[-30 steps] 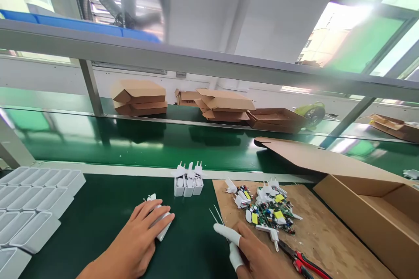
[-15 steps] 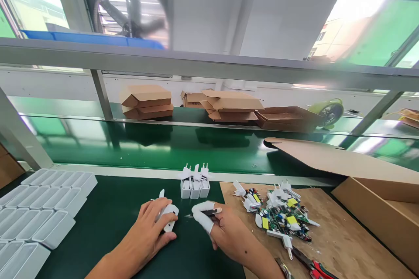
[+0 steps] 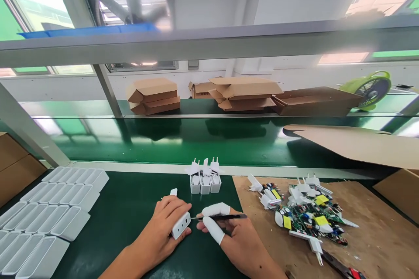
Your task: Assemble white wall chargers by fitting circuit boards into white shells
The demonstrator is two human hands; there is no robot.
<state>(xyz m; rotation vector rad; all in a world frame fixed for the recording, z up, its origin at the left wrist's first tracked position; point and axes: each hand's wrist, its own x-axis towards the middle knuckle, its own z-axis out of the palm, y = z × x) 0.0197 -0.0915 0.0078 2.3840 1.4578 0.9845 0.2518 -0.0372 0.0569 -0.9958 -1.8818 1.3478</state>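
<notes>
My left hand [image 3: 166, 222] is closed around a white charger piece with small dark port slots [image 3: 182, 225]. A white tab [image 3: 173, 192] sticks out behind my fingers; the rest of the piece is hidden. My right hand [image 3: 225, 226], with white finger cots on two fingers, pinches slim dark tweezers [image 3: 229, 216]. Their thin tip points left and meets the slotted face, though I cannot tell whether it enters a slot. Just beyond my hands stand three white charger housings [image 3: 205, 185] with plug pieces in their tops.
Rows of white housings [image 3: 70, 222] lie at the left. On a brown board [image 3: 369, 209] at the right are a heap of circuit boards with plugs [image 3: 307, 209] and red-handled pliers [image 3: 340, 266]. Behind runs a green conveyor belt [image 3: 157, 150], partly covered by a cardboard sheet [image 3: 353, 144].
The charger piece has been turned so its slotted face shows toward my right hand. The tweezers' tip has come up to that face. The view has shifted slightly.
</notes>
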